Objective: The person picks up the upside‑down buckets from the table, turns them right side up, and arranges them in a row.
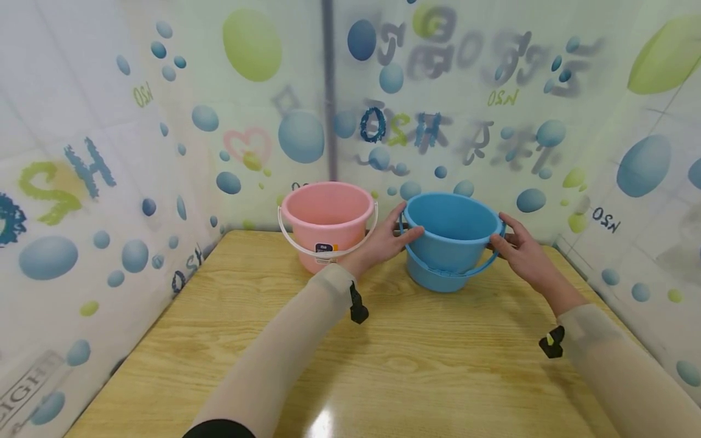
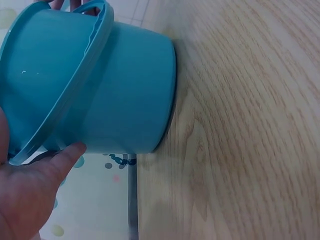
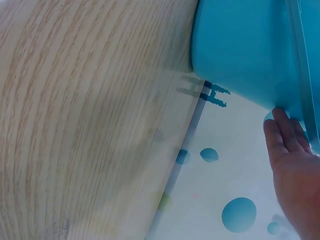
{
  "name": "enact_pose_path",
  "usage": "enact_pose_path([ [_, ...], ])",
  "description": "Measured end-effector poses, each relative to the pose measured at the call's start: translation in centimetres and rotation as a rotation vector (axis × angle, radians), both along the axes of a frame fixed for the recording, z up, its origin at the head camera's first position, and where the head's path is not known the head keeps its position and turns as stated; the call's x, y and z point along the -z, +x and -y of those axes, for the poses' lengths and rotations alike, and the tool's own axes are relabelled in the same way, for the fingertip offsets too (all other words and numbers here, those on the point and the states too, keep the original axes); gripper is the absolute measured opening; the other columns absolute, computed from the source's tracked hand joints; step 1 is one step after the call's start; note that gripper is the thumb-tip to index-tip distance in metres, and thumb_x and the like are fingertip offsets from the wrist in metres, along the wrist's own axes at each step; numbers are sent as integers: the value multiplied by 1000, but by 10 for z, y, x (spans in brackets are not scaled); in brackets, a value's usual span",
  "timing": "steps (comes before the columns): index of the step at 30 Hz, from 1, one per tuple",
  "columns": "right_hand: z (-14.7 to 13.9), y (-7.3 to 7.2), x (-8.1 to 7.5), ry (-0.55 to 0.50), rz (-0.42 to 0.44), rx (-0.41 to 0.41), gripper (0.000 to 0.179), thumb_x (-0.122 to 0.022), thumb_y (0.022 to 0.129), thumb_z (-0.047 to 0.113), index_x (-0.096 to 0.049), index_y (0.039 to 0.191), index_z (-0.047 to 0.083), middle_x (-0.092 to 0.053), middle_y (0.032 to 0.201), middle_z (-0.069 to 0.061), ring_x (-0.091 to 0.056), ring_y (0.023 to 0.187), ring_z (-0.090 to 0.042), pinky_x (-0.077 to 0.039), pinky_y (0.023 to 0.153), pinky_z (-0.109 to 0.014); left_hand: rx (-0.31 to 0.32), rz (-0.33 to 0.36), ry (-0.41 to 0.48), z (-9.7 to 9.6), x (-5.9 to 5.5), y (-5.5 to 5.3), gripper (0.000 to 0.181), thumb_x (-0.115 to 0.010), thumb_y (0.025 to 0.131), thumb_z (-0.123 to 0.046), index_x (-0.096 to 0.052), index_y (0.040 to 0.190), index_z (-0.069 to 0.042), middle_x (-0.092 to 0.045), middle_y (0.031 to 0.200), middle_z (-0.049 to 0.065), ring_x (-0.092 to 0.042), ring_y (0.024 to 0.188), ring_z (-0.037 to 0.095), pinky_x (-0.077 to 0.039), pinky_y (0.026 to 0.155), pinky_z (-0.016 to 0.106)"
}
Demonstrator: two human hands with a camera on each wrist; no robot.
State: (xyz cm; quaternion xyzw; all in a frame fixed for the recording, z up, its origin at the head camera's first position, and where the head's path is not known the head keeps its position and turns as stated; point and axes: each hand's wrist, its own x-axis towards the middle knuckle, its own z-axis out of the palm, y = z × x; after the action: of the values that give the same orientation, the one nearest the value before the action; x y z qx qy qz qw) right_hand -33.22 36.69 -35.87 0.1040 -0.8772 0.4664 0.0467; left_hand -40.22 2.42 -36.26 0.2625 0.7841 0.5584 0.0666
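Observation:
A blue bucket (image 1: 438, 267) stands upright on the wooden table, with its blue handle hanging down across the front. My left hand (image 1: 383, 243) holds it from the left side just below the rim, thumb reaching along the front wall. On the opposite side my right hand (image 1: 523, 252) holds the bucket near the handle's joint. The left wrist view shows the left thumb (image 2: 62, 162) against the blue wall. In the right wrist view, the right hand's fingers (image 3: 282, 132) lie against the bucket's side below the rim.
Left of the blue bucket stands a pink bucket (image 1: 328, 234) with a white handle and a label, partly behind my left hand. Both are near the back edge of the table (image 1: 438, 365). Curtains (image 1: 301, 79) printed with blue and green dots surround the table.

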Motion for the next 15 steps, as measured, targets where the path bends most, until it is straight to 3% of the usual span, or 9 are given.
enact_pose_path([
  [15, -1, 0, 0, -2, -3, 4, 86, -47, 118, 43, 9, 177, 15, -29, 169, -44, -47, 147, -63, -37, 121, -78, 60, 94, 23, -1, -4, -7, 92, -65, 107, -59, -5, 176, -49, -29, 181, 15, -41, 162, 39, -54, 116, 63],
])
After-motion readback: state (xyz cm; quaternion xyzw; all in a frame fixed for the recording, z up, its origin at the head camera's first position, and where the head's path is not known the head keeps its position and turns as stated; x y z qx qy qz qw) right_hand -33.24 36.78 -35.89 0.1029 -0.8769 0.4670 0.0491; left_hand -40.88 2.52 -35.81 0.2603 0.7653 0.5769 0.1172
